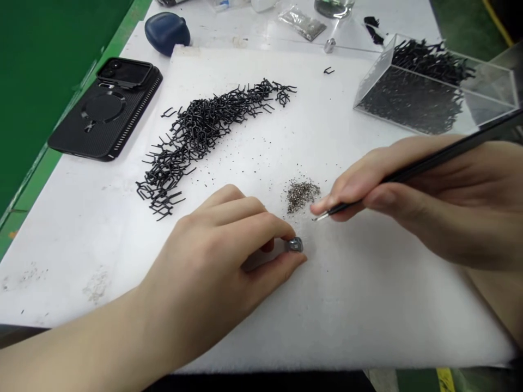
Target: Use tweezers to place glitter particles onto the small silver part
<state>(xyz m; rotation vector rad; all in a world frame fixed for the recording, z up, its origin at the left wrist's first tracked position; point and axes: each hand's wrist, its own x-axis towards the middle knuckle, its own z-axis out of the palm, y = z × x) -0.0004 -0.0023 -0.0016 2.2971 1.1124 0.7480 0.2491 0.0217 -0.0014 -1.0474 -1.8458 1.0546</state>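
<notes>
My left hand (pixel 229 250) pinches a small silvery metal block (pixel 295 245) between thumb and forefinger, low over the white mat (pixel 368 326). In my right hand (pixel 429 201) is a pair of black tweezers (pixel 433 158), held like a pen. Their bright tips point down and left, to the right of the block and apart from it. A tiny dark speck shows at the tips; whether it is gripped I cannot tell. Just beyond both hands lies a small heap of tiny metallic grains (pixel 301 195). Farther back, black forked pieces (pixel 208 120) form a long curved pile.
A clear box (pixel 433 103) of black forked pieces stands at the back right. One loose forked piece (pixel 328 71) and a small metal part (pixel 329 45) lie near the back, by a plastic bag (pixel 301 23). At left are a phone (pixel 106 109) and a dark blue case (pixel 166 32).
</notes>
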